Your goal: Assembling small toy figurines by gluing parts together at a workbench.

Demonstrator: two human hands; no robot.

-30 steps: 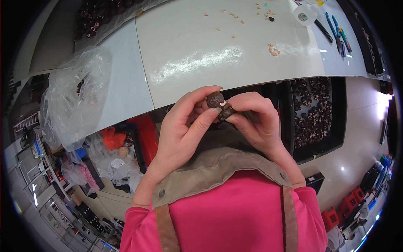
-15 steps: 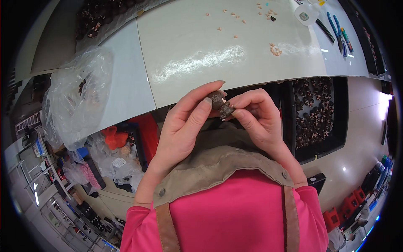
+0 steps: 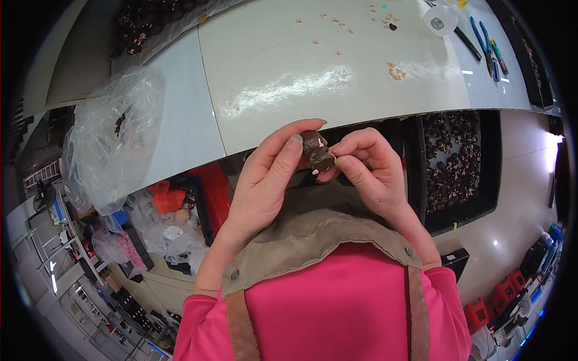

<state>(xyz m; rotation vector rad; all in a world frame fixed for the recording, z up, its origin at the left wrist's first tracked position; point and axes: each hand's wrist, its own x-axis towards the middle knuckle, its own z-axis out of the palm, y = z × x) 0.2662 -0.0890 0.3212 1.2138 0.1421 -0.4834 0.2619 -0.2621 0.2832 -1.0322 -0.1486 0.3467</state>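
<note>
left grip [image 3: 268, 168] and right grip [image 3: 374, 171], brown figurine [image 3: 319, 157] between

Bright light leaves a white glare on the tabletop [image 3: 271, 54] — straight edges bend toward the black rim.

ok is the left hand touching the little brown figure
Touching: the head view shows the left hand holding the brown figure, thumb and forefinger around its upper part.

Clear plastic bag [image 3: 114, 150]; blue-handled pliers [image 3: 487, 53]; perhaps red crates [image 3: 501, 295], lower right.
</note>
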